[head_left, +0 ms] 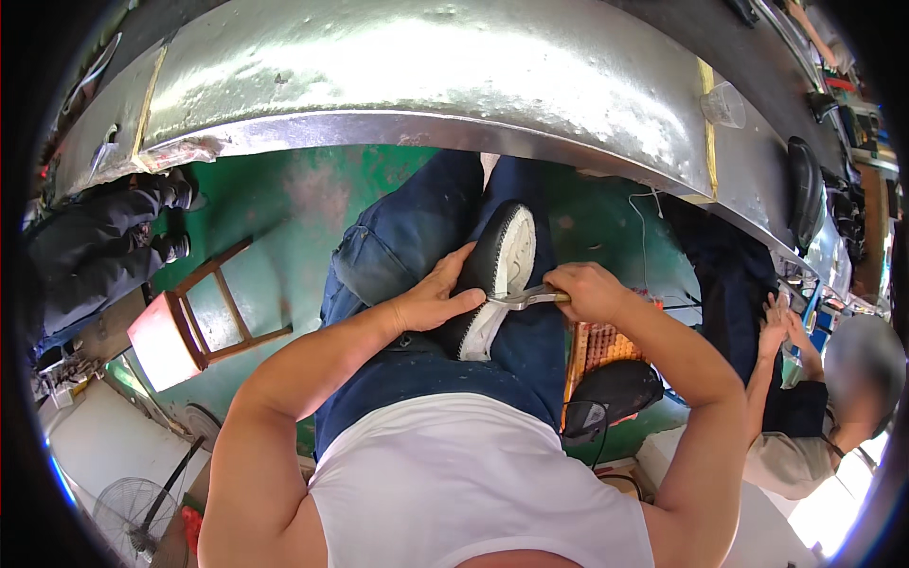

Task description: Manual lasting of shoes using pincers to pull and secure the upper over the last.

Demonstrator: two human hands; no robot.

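Observation:
A black shoe (517, 248) with a pale, unfinished-looking underside rests across my thighs, its underside facing up. My left hand (437, 295) grips it from the left side, thumb pointing in toward the shoe's middle. In my right hand (589, 292) is a metal pair of pliers (526, 297), held by the handle end. The jaws lie across the shoe's middle, close to my left thumb tip. Whether they pinch the shoe's edge I cannot tell.
A long metal-covered bench (426, 71) runs across in front of me. On the left stand a wooden stool (180, 331) and a fan (133, 511). An orange basket (606, 348) and a black bag-like thing (615, 390) are by my right leg. Another person (795, 464) sits at right; someone's legs (99, 251) show at left.

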